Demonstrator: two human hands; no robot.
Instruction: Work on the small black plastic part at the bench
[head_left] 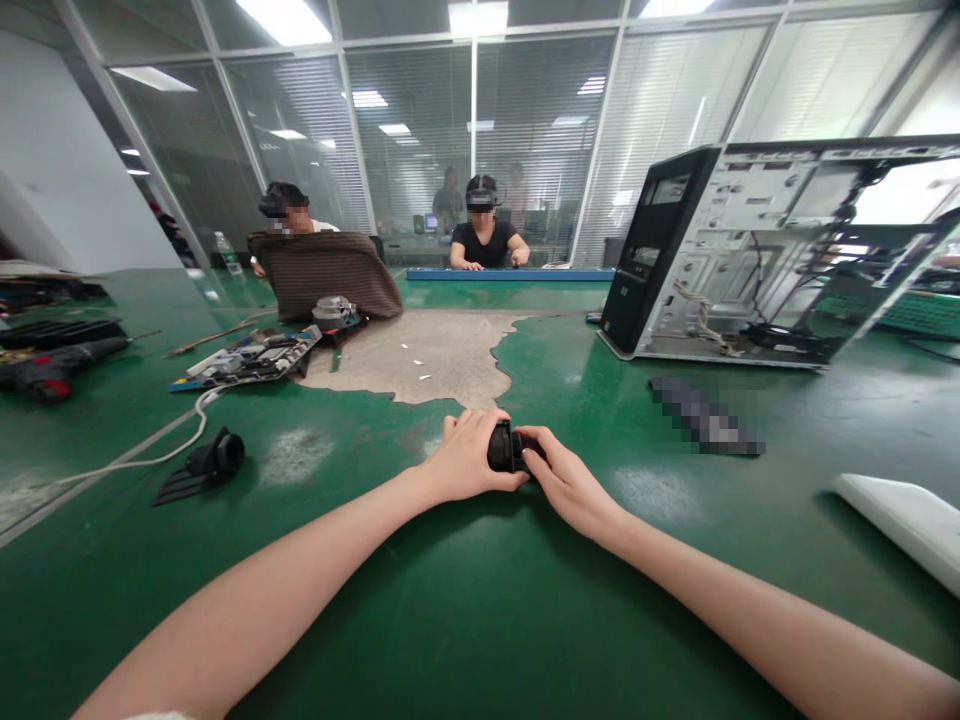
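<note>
Though small, black part (500,448) between hands (471,455) (564,478)

Computer case (739,265) stands right of the held piece (498,450).

holds small black part (501,449) between left hand (469,455) and right hand (564,474), over green table (450,620); has circuit board (259,357) at left, open computer case (739,235) at far right, person in black (486,243) beyond.

Room between forearms (322,560), computer case (739,235) right
</note>
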